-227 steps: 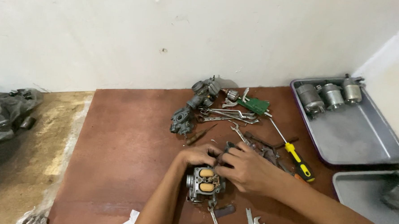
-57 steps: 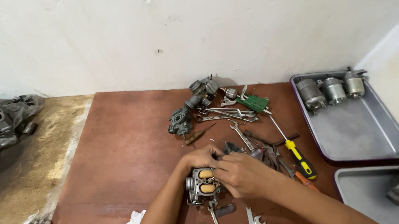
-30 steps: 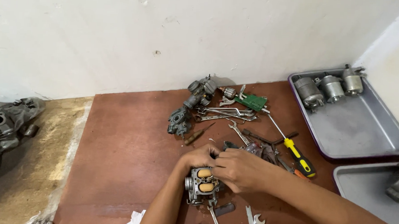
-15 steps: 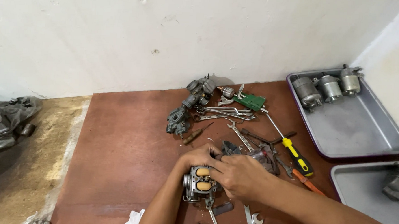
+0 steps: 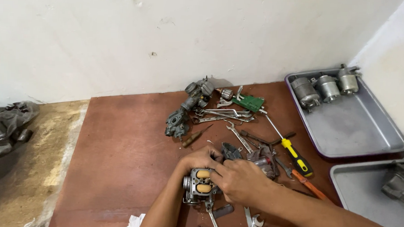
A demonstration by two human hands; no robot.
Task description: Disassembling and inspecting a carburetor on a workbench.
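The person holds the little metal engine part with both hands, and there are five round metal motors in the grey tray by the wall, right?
Not quite. The head view shows three round metal motors in the grey metal tray, not five. Both the left hand and the right hand do hold the small metal engine part.

We see a reddish-brown mat [image 5: 119, 141] carrying scattered wrenches [image 5: 222, 114], a yellow-handled screwdriver [image 5: 295, 156] and, right of that screwdriver, a metal tray [image 5: 360, 129].

Single head-worn view, angled steeply downward and forward toward the wall [image 5: 169, 30] filling the upper frame. Brown floor mat [image 5: 119, 141] occupies the centre; both hands sit close, lower centre. No second view.
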